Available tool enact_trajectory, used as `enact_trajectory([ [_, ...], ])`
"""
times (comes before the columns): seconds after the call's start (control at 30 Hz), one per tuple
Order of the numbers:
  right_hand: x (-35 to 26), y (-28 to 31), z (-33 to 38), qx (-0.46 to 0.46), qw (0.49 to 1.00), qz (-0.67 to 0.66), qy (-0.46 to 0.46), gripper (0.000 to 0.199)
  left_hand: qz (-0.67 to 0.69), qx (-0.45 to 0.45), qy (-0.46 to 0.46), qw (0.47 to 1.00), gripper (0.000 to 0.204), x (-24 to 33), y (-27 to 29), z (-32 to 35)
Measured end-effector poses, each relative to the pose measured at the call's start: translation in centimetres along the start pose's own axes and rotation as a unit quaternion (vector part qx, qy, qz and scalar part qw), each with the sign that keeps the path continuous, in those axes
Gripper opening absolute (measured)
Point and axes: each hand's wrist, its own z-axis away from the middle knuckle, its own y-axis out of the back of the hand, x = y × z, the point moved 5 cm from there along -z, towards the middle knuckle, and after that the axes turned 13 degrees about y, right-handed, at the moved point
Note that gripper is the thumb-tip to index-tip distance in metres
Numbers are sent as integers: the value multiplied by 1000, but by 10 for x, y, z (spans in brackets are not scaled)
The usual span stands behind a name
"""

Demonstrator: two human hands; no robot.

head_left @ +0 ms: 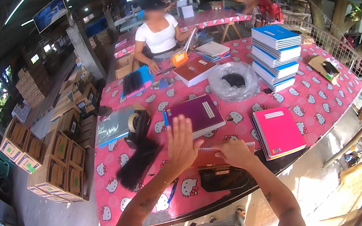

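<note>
My left hand (181, 146) is open, its fingers straight and close together, raised beside the near left corner of a purple notebook (198, 111). Nothing is in it. My right hand (236, 152) has its fingers bent over the spiral edge of a red notebook (206, 156) that lies in front of me. Both hands partly cover that notebook. A black pouch (222, 178) lies at its near side by the table edge. To the right rests a stack of pink spiral notebooks (279, 130). A bundle of thin black strands (137, 166) lies left of my left hand.
A tape dispenser (137, 125) stands beside a plastic-wrapped blue pack (114, 125). Farther off are a clear plastic roll (232, 81), a tall stack of blue notebooks (274, 57) and a brown notebook (194, 71). A co-worker (160, 34) works across the pink table. Cartons (55, 166) stand left.
</note>
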Motion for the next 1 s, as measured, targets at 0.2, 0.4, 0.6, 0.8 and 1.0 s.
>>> enact_trajectory([
  [0.2,-6,-10,-5,6,1000,10,-3,29,20,-154,-56,986,81,19,-28,12],
  [0.4,-17,-2,-7,35,999,2,-4,49,129,-109,-148,974,74,27,-40,106],
  [0.6,-2,-10,15,53,998,42,13,72,76,-73,-109,988,77,47,-25,55],
  [0.8,49,2,94,252,800,-534,-106,90,176,-86,-121,973,45,39,14,11],
  [1.0,45,-26,80,166,788,-578,-131,38,120,-131,-117,977,55,50,15,6],
])
